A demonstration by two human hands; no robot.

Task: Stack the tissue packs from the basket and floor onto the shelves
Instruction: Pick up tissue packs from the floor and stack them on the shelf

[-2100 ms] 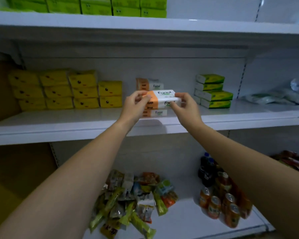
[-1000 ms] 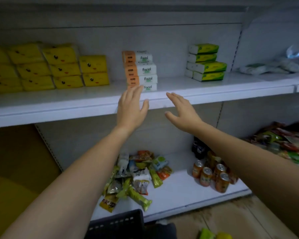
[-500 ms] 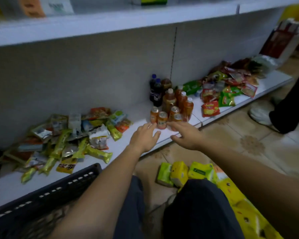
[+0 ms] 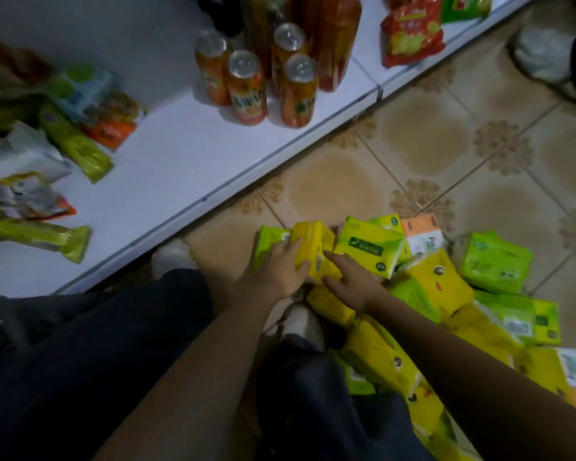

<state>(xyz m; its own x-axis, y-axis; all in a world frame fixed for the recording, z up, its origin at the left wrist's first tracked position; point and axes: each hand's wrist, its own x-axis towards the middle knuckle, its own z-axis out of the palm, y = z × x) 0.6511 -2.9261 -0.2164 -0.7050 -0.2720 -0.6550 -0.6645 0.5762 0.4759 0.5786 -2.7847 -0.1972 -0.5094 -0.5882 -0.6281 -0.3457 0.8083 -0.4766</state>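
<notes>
A heap of tissue packs lies on the tiled floor at my feet: yellow packs, green packs and one orange-and-white pack. At the near left end of the heap a yellow pack stands on edge. My left hand lies against its left side with fingers laid flat on it. My right hand touches its lower right side with straight fingers. The pack sits between both hands, still on the heap. No basket is in view.
The white bottom shelf runs diagonally across the upper left, holding orange drink cans, snack packets and a red crisp bag. My dark trouser legs and white shoe fill the bottom. Another person's shoe stands at top right.
After setting an orange-and-white pack on the middle shelf stack, both hands let go and dropped down. My view swung to the floor, and the hands now reach the yellow pack.
</notes>
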